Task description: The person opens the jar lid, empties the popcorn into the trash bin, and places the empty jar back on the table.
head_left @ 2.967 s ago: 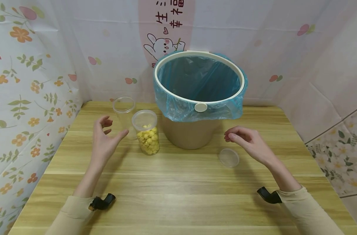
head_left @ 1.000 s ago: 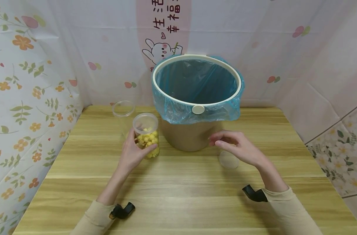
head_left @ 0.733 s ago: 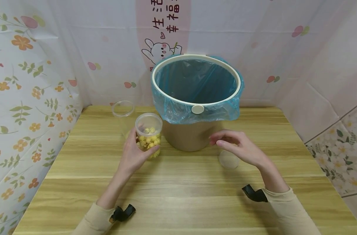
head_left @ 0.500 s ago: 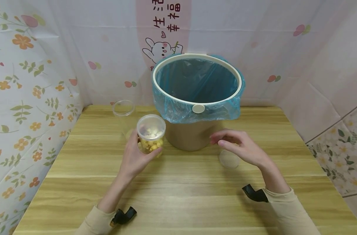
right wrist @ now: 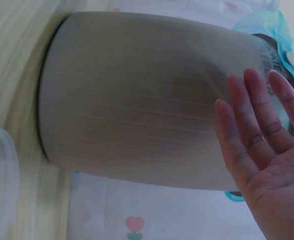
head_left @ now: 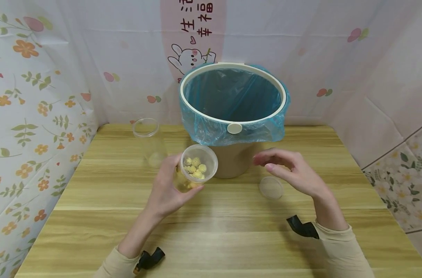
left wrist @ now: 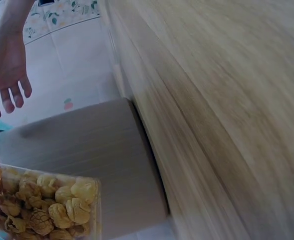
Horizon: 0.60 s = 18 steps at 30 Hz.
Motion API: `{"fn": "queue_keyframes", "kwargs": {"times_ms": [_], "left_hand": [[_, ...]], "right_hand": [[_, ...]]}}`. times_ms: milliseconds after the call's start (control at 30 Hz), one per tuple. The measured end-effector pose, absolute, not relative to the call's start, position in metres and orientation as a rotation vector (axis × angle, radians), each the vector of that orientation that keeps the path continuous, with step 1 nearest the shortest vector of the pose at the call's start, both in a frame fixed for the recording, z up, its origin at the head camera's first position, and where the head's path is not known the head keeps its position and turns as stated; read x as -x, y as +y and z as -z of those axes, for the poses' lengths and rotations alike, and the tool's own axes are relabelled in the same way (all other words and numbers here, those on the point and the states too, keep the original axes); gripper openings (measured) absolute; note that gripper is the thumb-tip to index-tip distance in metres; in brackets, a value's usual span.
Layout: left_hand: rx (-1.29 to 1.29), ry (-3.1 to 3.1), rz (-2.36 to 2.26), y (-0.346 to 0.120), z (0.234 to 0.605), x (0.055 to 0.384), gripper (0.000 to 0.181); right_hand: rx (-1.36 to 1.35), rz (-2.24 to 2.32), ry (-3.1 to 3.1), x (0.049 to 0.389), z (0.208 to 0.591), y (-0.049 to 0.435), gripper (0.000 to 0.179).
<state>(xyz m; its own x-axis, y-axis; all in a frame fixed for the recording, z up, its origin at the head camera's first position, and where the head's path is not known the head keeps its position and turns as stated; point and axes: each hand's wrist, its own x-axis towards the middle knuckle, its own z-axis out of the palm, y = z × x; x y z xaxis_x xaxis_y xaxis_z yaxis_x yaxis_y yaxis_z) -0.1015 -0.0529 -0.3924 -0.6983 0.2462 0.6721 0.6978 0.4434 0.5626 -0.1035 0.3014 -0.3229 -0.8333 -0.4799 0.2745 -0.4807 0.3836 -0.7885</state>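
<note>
My left hand (head_left: pixel 167 189) grips a clear plastic jar (head_left: pixel 199 164) of yellow popcorn (left wrist: pixel 52 205), fingers round the far side and thumb in front. The jar leans to the right, its round top turned up to the head view, and it overlaps the lower part of the trash bin (head_left: pixel 235 158). Relaxed and holding nothing, my right hand (head_left: pixel 294 170) hovers at the bin's right, above a clear round lid (head_left: pixel 271 188) lying on the table. The right wrist view shows its palm and spread fingers (right wrist: pixel 261 120) beside the bin.
A blue bag lines the bin and folds over its cream rim (head_left: pixel 234 122). Behind my left hand stands a tall clear jar (head_left: pixel 150 146). Patterned cloth (head_left: pixel 127 58) hangs at the back and left of the wooden table (head_left: pixel 218 239).
My left hand has reached the popcorn jar, taken hold of it, and brought it right and nearer, tipping it. My right hand first shifted left, then slightly back right.
</note>
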Motion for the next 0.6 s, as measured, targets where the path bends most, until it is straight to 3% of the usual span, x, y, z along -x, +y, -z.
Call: {"fn": "queue_keyframes", "kwargs": {"times_ms": [600], "left_hand": [[0.924, -2.167, 0.875, -0.026, 0.382, 0.096, 0.092]], "right_hand": [[-1.012, -1.428, -2.562, 0.094, 0.314, 0.287, 0.042]]}}
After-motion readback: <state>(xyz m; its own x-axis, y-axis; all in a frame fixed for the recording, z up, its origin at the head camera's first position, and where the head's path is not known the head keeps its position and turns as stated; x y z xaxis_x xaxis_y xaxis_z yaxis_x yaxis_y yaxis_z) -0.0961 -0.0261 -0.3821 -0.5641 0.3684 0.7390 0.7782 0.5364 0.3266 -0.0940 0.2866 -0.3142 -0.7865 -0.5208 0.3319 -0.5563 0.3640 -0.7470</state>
